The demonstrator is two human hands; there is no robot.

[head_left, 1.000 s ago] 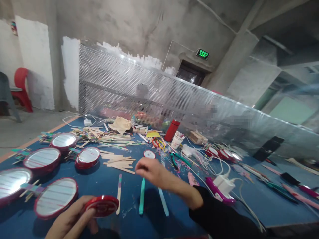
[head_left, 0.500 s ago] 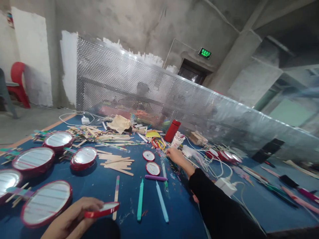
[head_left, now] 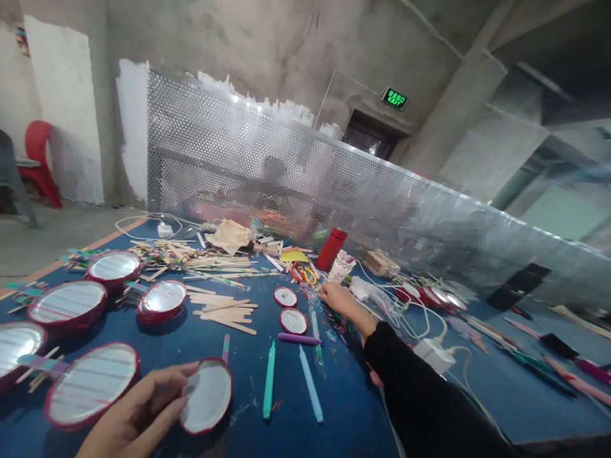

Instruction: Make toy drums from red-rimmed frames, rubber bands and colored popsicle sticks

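My left hand [head_left: 138,410] grips a round red-rimmed lid [head_left: 208,397] by its left edge, its pale inner face turned up toward me. Behind the lid, partly covered by it, a craft stick with a coloured end [head_left: 226,346] lies on the table. Further off, my right hand [head_left: 335,299] is bent down with its fingers pressed together over a scatter of small coloured bits [head_left: 331,334]; its fingertips and anything between them are hidden. To its left are two small red-rimmed lids [head_left: 293,322], plus a purple marker [head_left: 300,340]. Nearer me lie a teal marker [head_left: 270,381] and a light blue marker [head_left: 312,385].
Several larger red-rimmed discs with sticks attached [head_left: 93,385] occupy the left side. Wooden craft sticks [head_left: 226,312] lie mid-table. A red bottle [head_left: 331,249] and a paper cup [head_left: 342,267] stand beyond my right hand. White cables with an adapter [head_left: 433,355] run along the right.
The lid in my left hand has tilted from nearly edge-on to facing up, covering more of the craft stick. My right hand has stayed at almost the same spot.
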